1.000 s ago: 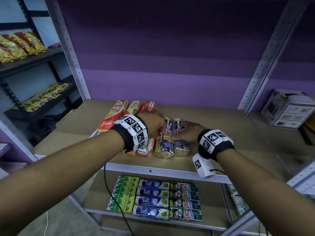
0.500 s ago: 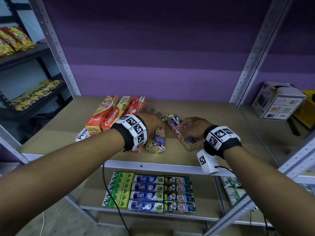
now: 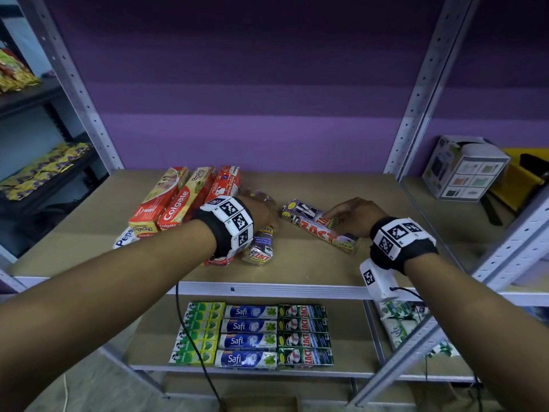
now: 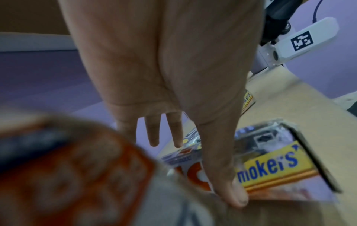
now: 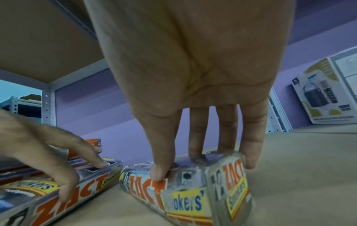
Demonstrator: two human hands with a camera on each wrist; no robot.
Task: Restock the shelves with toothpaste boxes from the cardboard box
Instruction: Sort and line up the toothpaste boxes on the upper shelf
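**Two Zact boxes, one under each hand**

Right fingers (image 5: 164, 172) pinch the angled Zact box (image 3: 319, 226) from above, thumb on one long side, the rest across the top, right of centre in the head view. Left fingers (image 4: 230, 183) lie straight and slightly spread, pressing the other Zact carton (image 3: 261, 245) flat on the shelf (image 3: 297, 269). To place well, I judge the angled box should be swung parallel and slid flush against its neighbour. Legible: "ZACT", "Smokers'", "Colgate" (image 3: 175, 208) left of centre, "Safi" (image 3: 246, 340) on the lower shelf.
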